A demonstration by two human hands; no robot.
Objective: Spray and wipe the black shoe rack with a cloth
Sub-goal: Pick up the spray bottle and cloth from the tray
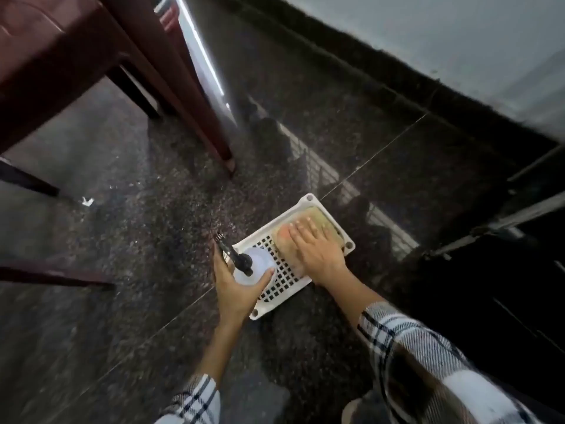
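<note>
A white perforated tray (308, 199) lies on the dark speckled floor. On its far half lies a folded yellowish cloth (321, 217), and my right hand (315, 249) rests flat on it with straight fingers. My left hand (234, 286) grips a clear spray bottle (260, 264) with a black trigger head, standing on the tray's near half. The black shoe rack (501, 228) stands at the right edge, its metal bars only partly in view.
A dark red plastic chair (91, 56) stands at the upper left, one leg (226, 154) reaching the floor just beyond the tray. A dark skirting and pale wall (458, 41) run along the back right. Granite floor (137, 224) stretches left of the tray.
</note>
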